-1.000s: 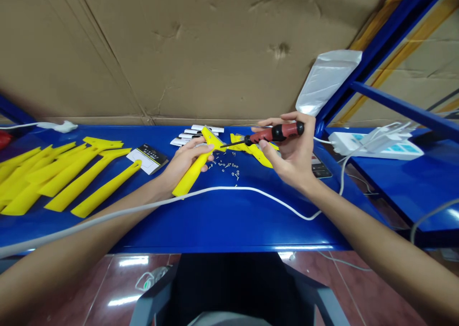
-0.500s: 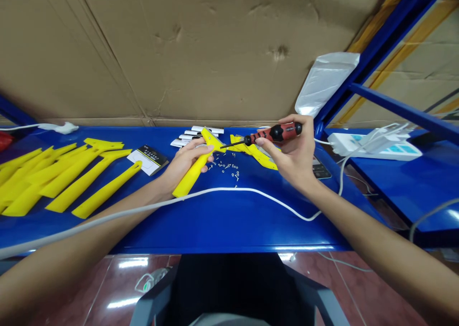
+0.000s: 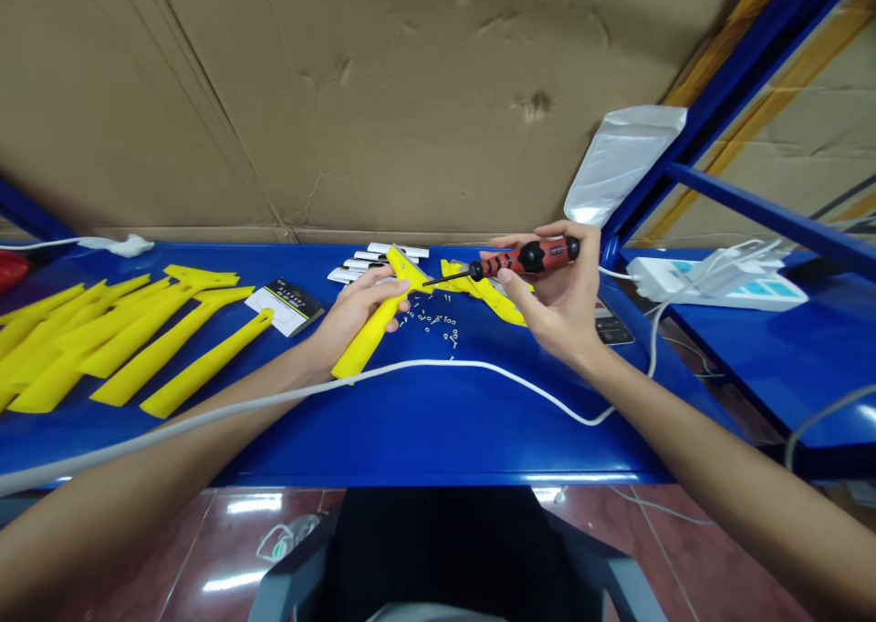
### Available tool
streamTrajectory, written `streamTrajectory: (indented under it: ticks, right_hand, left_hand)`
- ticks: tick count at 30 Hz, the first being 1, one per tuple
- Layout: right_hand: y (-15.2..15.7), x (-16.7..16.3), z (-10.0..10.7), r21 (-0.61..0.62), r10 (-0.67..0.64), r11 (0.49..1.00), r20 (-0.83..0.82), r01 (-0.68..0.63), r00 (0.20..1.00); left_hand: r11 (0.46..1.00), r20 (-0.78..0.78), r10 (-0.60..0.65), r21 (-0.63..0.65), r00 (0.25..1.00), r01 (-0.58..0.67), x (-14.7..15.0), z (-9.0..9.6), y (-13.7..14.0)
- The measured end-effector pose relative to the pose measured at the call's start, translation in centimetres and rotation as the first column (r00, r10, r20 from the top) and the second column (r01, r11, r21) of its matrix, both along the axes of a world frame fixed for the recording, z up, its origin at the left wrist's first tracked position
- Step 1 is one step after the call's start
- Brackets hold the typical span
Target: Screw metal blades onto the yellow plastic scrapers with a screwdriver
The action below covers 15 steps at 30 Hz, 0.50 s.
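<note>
My left hand (image 3: 366, 307) is closed around a yellow plastic scraper (image 3: 366, 341), its wide head up and its handle slanting down to the left. In my right hand (image 3: 565, 298) is a screwdriver (image 3: 526, 258) with a red and black handle, lying nearly level. Its dark shaft points left, and the tip meets the scraper's head near my left fingers; whether it sits in a screw is too small to tell. Small loose screws and nuts (image 3: 438, 321) are scattered on the blue table (image 3: 438, 430) beneath. More yellow parts (image 3: 496, 301) lie behind the screwdriver.
Several yellow scraper handles (image 3: 137, 339) are spread at the left, beside a black-and-white card packet (image 3: 284, 306). White-and-black pieces (image 3: 373, 260) lie at the back. A white cable (image 3: 438, 363) crosses the table in front of my hands. A power strip (image 3: 718, 280) stands at the right.
Both hands keep their grips with hardly any movement. The screwdriver's handle looks slightly turned, and the whole view has shifted a little.
</note>
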State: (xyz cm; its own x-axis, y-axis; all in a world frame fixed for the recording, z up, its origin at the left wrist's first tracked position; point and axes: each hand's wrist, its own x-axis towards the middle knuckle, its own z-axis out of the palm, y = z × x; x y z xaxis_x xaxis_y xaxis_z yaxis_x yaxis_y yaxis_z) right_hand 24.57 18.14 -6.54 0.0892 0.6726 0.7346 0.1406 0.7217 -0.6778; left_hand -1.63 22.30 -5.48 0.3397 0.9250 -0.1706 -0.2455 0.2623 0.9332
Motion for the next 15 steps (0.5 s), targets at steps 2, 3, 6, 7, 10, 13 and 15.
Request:
streamTrajectory:
  ticks: [2, 3, 6, 7, 10, 13, 15]
  right_hand:
    - [-0.14, -0.07, 0.04, -0.007, 0.022, 1.000, -0.003, -0.022, 1.000]
    - [-0.19, -0.10, 0.05, -0.012, 0.029, 0.999, -0.010, -0.029, 1.000]
    - [-0.22, -0.16, 0.02, -0.039, 0.030, 0.999, -0.041, -0.032, 0.999]
    - [-0.21, -0.16, 0.00, -0.046, 0.027, 0.999, -0.048, -0.029, 0.998]
    - [-0.16, -0.12, -0.04, -0.050, 0.018, 0.999, -0.056, -0.021, 0.998]
    - [-0.13, -0.07, -0.06, -0.057, 0.016, 0.998, -0.066, -0.019, 0.998]
    - [-0.12, -0.04, -0.07, -0.056, 0.017, 0.998, -0.063, -0.021, 0.998]
  left_hand:
    - [1.000, 0.008, 0.007, 0.006, 1.000, -0.007, -0.02, -0.06, 0.09]
    - [1.000, 0.013, 0.013, 0.011, 1.000, -0.013, -0.03, -0.09, 0.13]
    - [1.000, 0.020, 0.030, 0.009, 0.999, -0.030, -0.03, -0.17, 0.22]
    - [0.999, 0.020, 0.032, 0.008, 0.999, -0.032, -0.03, -0.19, 0.24]
    - [1.000, 0.015, 0.023, 0.017, 1.000, -0.024, -0.09, -0.29, 0.28]
    - [1.000, 0.024, 0.014, 0.026, 1.000, -0.014, -0.16, -0.59, 0.43]
    - [0.999, 0.050, 0.009, 0.038, 0.999, -0.011, -0.19, -0.89, 0.60]
